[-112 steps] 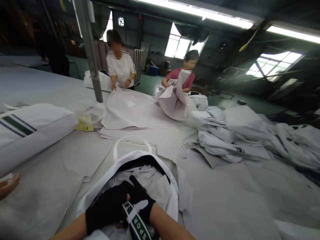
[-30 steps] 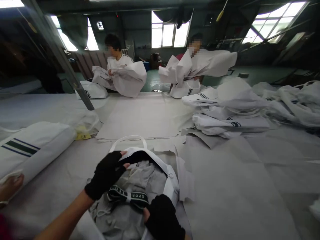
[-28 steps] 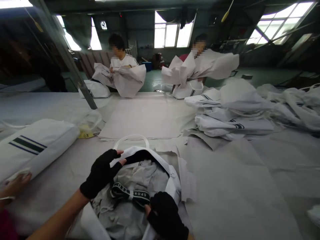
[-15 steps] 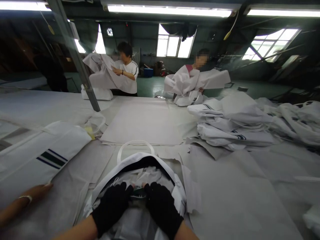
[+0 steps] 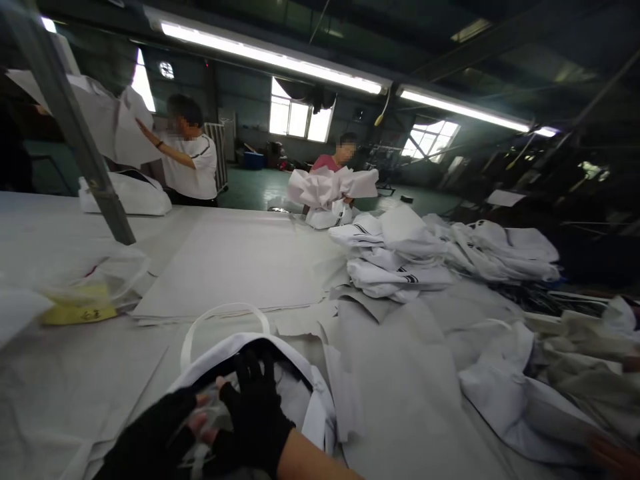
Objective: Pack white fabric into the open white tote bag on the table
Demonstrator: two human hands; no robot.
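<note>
A white bag (image 5: 310, 407) with a looped white handle (image 5: 223, 313) lies open in front of me, crumpled grey paper stuffed inside. My left hand (image 5: 155, 433), in a black fingerless glove, presses into the paper at the bag's mouth with fingertips curled on it. My right hand (image 5: 257, 413), also gloved, reaches into the opening with fingers spread over the paper. The black strap seen before is hidden under my hands.
A stack of grey paper sheets (image 5: 235, 267) lies ahead. A pile of white bags (image 5: 400, 260) sits to the right. A plastic bag with a yellow label (image 5: 80, 300) lies at left beside a metal pole (image 5: 75, 133). Two people handle paper at the table's far side.
Both my hands have pushed deeper into the bag, covering the black strap. My view has swung right. The far people have lifted and crumpled their paper sheets.
</note>
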